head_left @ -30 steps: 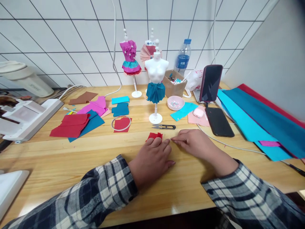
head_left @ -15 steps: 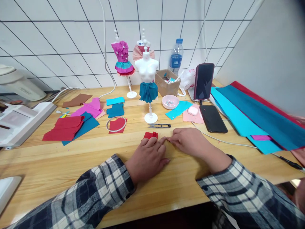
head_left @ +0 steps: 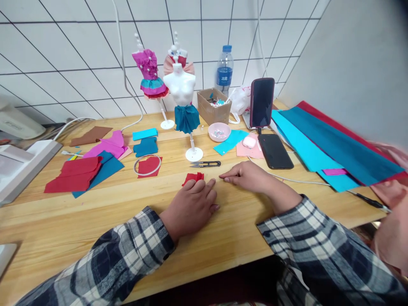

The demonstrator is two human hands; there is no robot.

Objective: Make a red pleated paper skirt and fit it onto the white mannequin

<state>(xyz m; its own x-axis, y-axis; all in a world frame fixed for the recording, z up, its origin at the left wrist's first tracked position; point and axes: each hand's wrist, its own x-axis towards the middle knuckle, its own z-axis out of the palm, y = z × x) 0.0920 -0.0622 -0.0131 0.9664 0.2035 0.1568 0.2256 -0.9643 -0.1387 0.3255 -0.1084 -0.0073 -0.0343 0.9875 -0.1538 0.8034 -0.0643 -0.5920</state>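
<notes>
My left hand point(head_left: 193, 206) lies over a small piece of pleated red crepe paper point(head_left: 193, 177), pressing it on the wooden table; its lower part is hidden under my fingers. To the right, my right hand point(head_left: 250, 177) rests low over the table with index finger and thumb close together; anything between them is too small to see. Just beyond the hands lie black thread snips point(head_left: 206, 164). Behind these stands a white mini dress form point(head_left: 181, 85) wearing a gathered teal paper skirt point(head_left: 187, 119).
Left of the snips, a bracelet-like ring point(head_left: 135, 166) overlaps a red paper piece point(head_left: 153, 165). Farther left lie red sheets point(head_left: 73, 174). Behind are a bead bowl point(head_left: 219, 132), a cardboard box point(head_left: 213, 111) and a water bottle point(head_left: 225, 72). Phones point(head_left: 276, 151) and long teal sheets point(head_left: 338, 144) lie right.
My right hand has drawn away from my left fingertips, widening the gap between them. The view has shifted slightly, so the scene sits farther left. My left hand stays on the red paper.
</notes>
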